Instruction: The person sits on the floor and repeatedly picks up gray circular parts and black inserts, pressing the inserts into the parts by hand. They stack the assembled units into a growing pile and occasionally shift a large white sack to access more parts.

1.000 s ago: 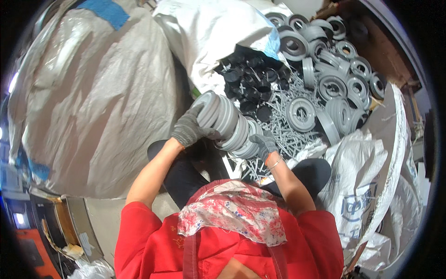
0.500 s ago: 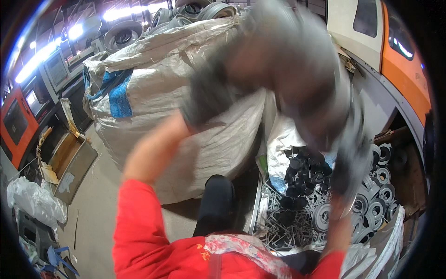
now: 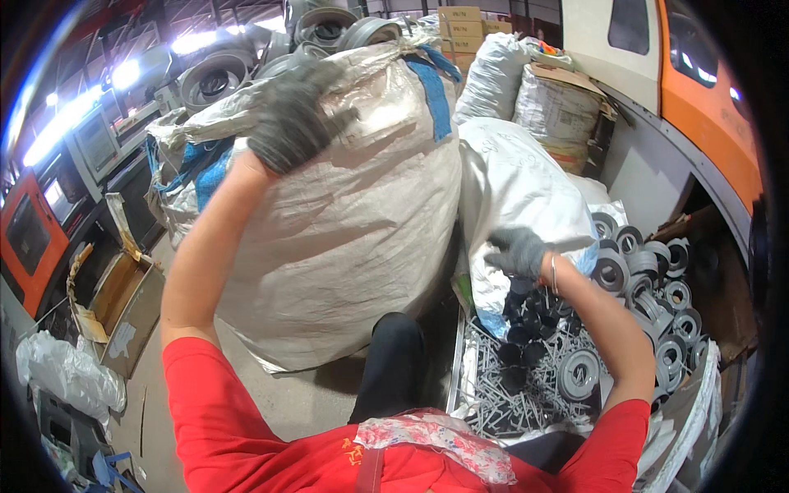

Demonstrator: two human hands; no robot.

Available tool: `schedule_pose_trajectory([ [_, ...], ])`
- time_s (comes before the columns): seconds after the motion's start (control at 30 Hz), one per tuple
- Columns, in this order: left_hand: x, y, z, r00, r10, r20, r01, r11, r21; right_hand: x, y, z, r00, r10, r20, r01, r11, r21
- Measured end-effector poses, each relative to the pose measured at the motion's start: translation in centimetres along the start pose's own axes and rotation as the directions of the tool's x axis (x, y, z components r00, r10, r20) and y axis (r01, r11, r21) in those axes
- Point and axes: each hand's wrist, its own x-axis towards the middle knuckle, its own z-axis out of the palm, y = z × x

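A: What can't you read?

B: Left hand point(image 3: 292, 131), mostly. Motion-smeared, up at the rim of the big bag point(image 3: 353, 222). Fingers look spread, thumb well off to the side, nothing visible in them. Can't tell if the tips touch the rim.

A: Right hand?

B: Right hand point(image 3: 519, 251) is sharper. Over the white sack point(image 3: 526, 168), fingers pointing left, loosely apart, no part in them. Contact with the sack: can't tell.

A: Where are the grey parts?

B: Two places. Grey rings point(image 3: 371, 33) sit at the mouth of the big bag, highest one against the top edge of the view. Bag wall hides whatever is lower. Second lot, the ring heap point(image 3: 641, 263), is at right, partly behind the right forearm. One more ring lies flat on the thin grey sticks point(image 3: 489, 366).

A: Other occlusions?

B: Black caps point(image 3: 534, 353) run under the sack's hem and are partly hidden by the right arm. Lens rim blacks out the corners.

A: Delta?

B: 1.0 s ago both hands held a stack of rings low, above the sticks. At 0.5 s, arms raised, all blur. Now hands are well apart, stack gone from them. Can't pick out those rings.
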Motion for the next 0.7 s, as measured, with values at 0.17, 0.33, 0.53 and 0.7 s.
schedule_pose_trajectory([
  [0.17, -2.5, 6.2, 3.8, 0.986, 0.118, 0.12, -0.092, 0.974, -0.206, -7.8, 4.5, 4.1, 0.991, 0.066, 0.116, -0.058, 0.996, -0.067],
  [0.33, -4.2, 14.8, 7.3, 0.968, 0.188, 0.164, -0.057, 0.807, -0.588, -15.4, 9.6, 3.1, 0.949, 0.272, -0.158, -0.277, 0.961, -0.006],
  [0.53, -8.8, 25.3, 12.9, 0.857, 0.349, 0.379, 0.18, 0.486, -0.855, -23.7, 15.4, -1.4, 0.582, 0.583, -0.566, -0.584, 0.785, 0.208],
  [0.7, -13.3, 31.5, 18.4, 0.777, 0.345, 0.527, 0.461, 0.258, -0.849, -32.4, 20.7, -2.0, 0.195, 0.711, -0.675, -0.816, 0.499, 0.29],
])
